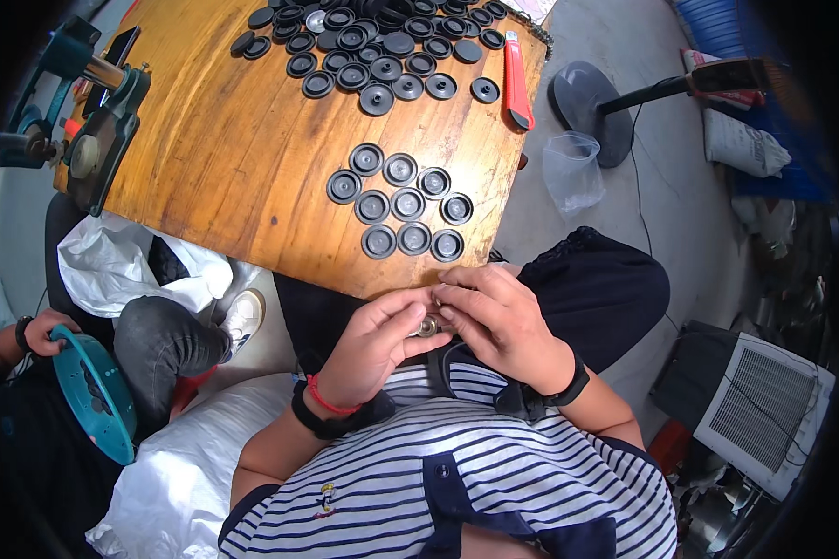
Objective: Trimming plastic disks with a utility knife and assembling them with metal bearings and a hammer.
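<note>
My left hand (pixel 371 347) and my right hand (pixel 500 319) meet just off the near edge of the wooden table. Between the left fingers sits a small round metal piece (pixel 426 327), shiny and ring-like. The right thumb and fingers are pinched close above it, at a tiny metallic bit (pixel 437 301) too small to name. Beyond my hands, several round black plastic caps (pixel 408 203) lie in loose rows, hollow side up. Farther back is a big heap of similar black caps (pixel 387 68), some turned over.
A red utility knife (pixel 515 84) lies along the table's right edge. A hand press (pixel 107 140) stands at the left corner. At left, another person's hand (pixel 40 333) holds a teal basket (pixel 93 396). A white sack (pixel 191 466) rests beside me; a black stand base (pixel 583 101) is on the floor.
</note>
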Demonstrator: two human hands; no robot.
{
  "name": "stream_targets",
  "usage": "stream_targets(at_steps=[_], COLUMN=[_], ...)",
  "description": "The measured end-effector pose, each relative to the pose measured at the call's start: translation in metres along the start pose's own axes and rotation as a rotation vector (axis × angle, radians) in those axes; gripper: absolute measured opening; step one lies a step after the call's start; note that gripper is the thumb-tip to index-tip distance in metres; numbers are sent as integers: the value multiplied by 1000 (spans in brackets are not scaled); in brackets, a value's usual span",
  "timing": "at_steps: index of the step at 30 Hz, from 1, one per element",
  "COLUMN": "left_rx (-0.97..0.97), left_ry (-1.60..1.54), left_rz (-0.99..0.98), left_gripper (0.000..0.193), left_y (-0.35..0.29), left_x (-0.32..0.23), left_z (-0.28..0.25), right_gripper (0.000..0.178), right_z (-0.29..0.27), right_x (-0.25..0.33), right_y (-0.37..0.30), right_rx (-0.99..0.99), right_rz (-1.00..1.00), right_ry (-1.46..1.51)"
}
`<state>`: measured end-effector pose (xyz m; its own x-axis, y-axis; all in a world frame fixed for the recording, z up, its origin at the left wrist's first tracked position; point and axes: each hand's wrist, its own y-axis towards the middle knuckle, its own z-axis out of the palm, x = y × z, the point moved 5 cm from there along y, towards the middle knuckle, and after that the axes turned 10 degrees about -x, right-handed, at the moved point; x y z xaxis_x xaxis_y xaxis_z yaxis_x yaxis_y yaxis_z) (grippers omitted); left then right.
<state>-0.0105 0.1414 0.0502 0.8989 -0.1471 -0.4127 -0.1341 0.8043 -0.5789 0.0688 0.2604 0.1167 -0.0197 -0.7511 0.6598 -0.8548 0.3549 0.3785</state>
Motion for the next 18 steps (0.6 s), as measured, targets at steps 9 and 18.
stream_targets(at_steps=[9,18], left_rx=[35,-108], left_ry=[-116,95], left_rz=[-25,22], left_gripper=[42,41], left_y=[1,5], left_x=[-19,-28], left_z=[-4,-11], right_gripper=[35,35], right_z=[-8,7], right_x=[-32,-29], right_y=[15,25], right_rx=[-152,-63], right_rz=[120,-69], right_ry=[-168,-268])
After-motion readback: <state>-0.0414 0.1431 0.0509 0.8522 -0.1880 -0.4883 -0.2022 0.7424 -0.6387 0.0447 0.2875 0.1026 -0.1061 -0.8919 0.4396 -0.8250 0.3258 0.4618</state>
